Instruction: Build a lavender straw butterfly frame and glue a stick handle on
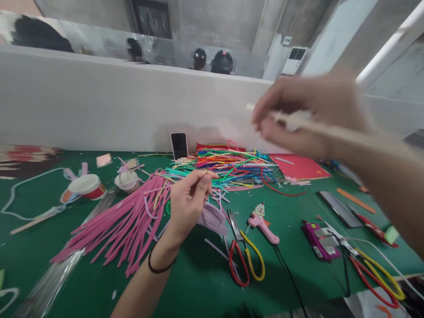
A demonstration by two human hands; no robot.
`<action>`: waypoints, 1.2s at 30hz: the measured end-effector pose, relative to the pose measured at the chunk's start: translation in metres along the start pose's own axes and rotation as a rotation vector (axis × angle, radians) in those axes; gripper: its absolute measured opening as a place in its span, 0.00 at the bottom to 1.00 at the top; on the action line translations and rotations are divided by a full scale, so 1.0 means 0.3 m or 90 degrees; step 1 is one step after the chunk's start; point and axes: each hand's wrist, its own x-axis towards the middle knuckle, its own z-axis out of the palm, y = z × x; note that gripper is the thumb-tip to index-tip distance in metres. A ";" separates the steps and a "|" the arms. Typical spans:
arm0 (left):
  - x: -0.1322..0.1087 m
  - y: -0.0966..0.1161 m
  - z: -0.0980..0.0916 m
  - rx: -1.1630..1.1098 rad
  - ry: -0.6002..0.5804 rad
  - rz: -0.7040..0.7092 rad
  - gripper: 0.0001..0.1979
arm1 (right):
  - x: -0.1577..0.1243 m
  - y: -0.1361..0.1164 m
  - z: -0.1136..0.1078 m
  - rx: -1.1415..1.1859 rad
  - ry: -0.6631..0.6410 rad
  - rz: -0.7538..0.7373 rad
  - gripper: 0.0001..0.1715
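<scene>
Pipe cleaners [126, 225] lie in a pink heap on the green surface [198, 282]. Right hand [298, 117] is raised and blurred, fingers closed on a pale stick [251, 107]. Left hand [188, 203] is just over the heap, fingers [202, 177] pinched on a thin strand [206, 172]. Both look light and bendy, so grip them near the end.

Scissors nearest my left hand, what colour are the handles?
One handle is red, the other yellow, on the scissors; the head view shows them best.

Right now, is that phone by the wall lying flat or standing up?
Standing: the phone rests on end against the white wall, dark screen facing out.
</scene>
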 end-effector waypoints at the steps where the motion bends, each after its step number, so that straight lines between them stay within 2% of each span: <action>1: 0.003 0.007 -0.006 -0.010 -0.007 -0.009 0.10 | -0.030 -0.010 0.037 0.061 -0.029 0.008 0.06; 2: 0.006 0.013 -0.009 -0.017 -0.018 -0.019 0.10 | -0.061 -0.019 0.080 0.113 -0.084 0.015 0.06; 4: 0.011 0.022 -0.012 -0.022 -0.044 -0.039 0.10 | -0.117 -0.036 0.171 0.215 -0.136 0.066 0.10; 7: 0.016 0.023 -0.007 -0.027 -0.064 -0.063 0.09 | -0.168 -0.053 0.279 0.394 -0.066 0.210 0.15; 9: 0.017 0.015 -0.005 -0.036 -0.056 -0.078 0.09 | -0.180 -0.065 0.325 0.495 0.019 0.296 0.18; 11: 0.017 0.005 -0.007 -0.029 -0.040 -0.080 0.07 | -0.178 -0.079 0.353 0.569 0.064 0.348 0.20; 15: 0.017 -0.003 -0.017 0.073 0.010 -0.006 0.06 | -0.156 -0.107 0.364 0.675 0.032 0.339 0.17; 18: 0.015 0.009 -0.023 0.131 0.037 0.030 0.04 | -0.137 -0.118 0.350 0.663 -0.014 0.323 0.14; 21: 0.012 0.026 -0.021 0.121 0.041 0.012 0.04 | -0.121 -0.117 0.344 0.641 -0.048 0.308 0.13; 25: 0.011 0.034 -0.017 0.079 0.033 -0.027 0.04 | -0.108 -0.106 0.353 0.658 -0.052 0.298 0.13; 33: 0.011 0.036 -0.034 0.109 0.057 -0.007 0.04 | -0.114 -0.095 0.351 0.638 -0.048 0.290 0.15; 36: 0.018 0.045 -0.056 0.135 0.011 -0.004 0.05 | -0.121 -0.087 0.343 0.614 -0.052 0.312 0.16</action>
